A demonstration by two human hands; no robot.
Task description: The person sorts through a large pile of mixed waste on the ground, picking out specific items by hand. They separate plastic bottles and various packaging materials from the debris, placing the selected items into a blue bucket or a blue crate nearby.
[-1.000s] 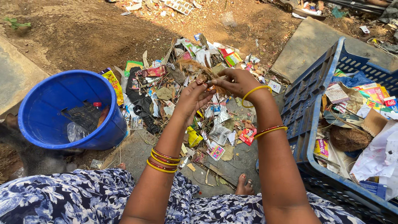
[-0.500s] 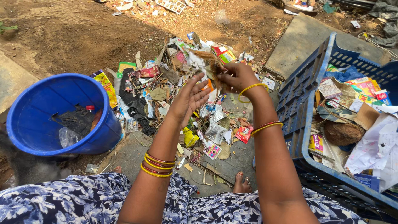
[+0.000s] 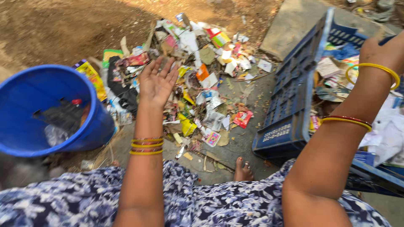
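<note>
Much litter [image 3: 202, 84] between bucket [image 3: 46, 109], crate [image 3: 290, 101]

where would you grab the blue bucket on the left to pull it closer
Probably best by the near rim of the blue bucket, coming in with the left hand from the litter pile side. The bucket lies tipped with its mouth open toward the camera, so that edge stands exposed and thin enough for fingers to hook over. The rounded wall offers no hold, and no handle shows.

My right hand [image 3: 385, 50] is blurred over the blue crate [image 3: 294, 101], fingers unreadable; the blue bucket [image 3: 25, 101] is cut off at frame left.
</note>
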